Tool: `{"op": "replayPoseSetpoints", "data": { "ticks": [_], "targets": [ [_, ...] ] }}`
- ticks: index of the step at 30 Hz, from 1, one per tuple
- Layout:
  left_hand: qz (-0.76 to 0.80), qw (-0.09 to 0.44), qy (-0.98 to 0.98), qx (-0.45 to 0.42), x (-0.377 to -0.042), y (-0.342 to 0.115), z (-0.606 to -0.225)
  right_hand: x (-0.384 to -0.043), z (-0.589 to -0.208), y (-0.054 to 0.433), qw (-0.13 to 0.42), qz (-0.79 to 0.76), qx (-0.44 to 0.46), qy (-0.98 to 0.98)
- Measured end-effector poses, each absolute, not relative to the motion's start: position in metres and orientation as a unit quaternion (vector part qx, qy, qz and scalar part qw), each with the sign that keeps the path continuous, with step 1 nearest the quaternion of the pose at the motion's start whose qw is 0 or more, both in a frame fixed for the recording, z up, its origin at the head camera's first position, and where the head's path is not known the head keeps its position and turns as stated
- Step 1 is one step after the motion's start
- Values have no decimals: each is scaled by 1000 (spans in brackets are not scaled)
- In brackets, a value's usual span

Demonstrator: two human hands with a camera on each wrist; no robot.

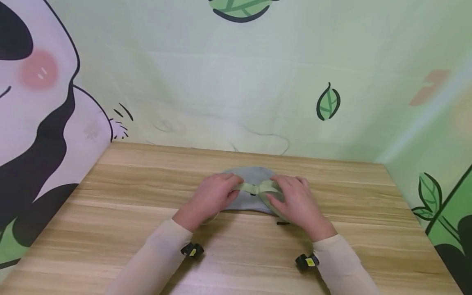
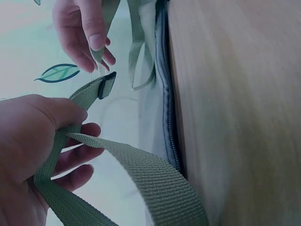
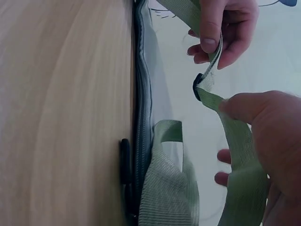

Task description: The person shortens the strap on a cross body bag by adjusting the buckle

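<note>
While flat on table [image 1: 129, 213], bag [image 1: 250, 176] under hands, strap [image 1: 254, 188] pinched between

Both hands hide much of the grey pouch [image 1: 250, 180], seemingly zipped.

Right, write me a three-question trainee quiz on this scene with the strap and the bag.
1. True or false: both hands hold the pale green woven webbing strap.
2. What does the flat grey fabric zipped bag lie on? A) a metal tray B) the light wooden table C) a blue cloth
3. Fill in: the small slider buckle on the strap is coloured ____.

Key
1. True: the left hand and the right hand each pinch the strap, with the buckle between them.
2. B
3. black
</note>
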State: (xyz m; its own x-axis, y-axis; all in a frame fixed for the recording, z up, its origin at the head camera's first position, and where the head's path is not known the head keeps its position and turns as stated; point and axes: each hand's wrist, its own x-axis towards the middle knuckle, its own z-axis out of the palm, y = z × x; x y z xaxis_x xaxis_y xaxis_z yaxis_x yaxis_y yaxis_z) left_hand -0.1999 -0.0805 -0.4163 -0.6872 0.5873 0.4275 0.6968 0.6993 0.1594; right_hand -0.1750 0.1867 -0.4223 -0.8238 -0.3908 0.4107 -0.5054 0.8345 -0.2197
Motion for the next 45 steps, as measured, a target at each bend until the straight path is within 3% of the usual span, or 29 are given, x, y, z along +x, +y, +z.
{"op": "replayPoseSetpoints", "data": {
  "ticks": [13, 31, 38, 45],
  "targets": [
    [-189, 176, -893, -368, -193, -86, -408, -172, -414, 181, 228, 166, 346, -895],
    [-191, 172, -871, -420, -186, -83, -398, -168, -407, 180, 262, 253, 389, -847],
    [-171, 179, -857, -452, -181, -80, -395, -164, -403, 180, 232, 291, 388, -843],
    [-142, 210, -848, -465, -176, -77, -393, -158, -397, 181, 139, 342, 329, -869]
  ]
}}
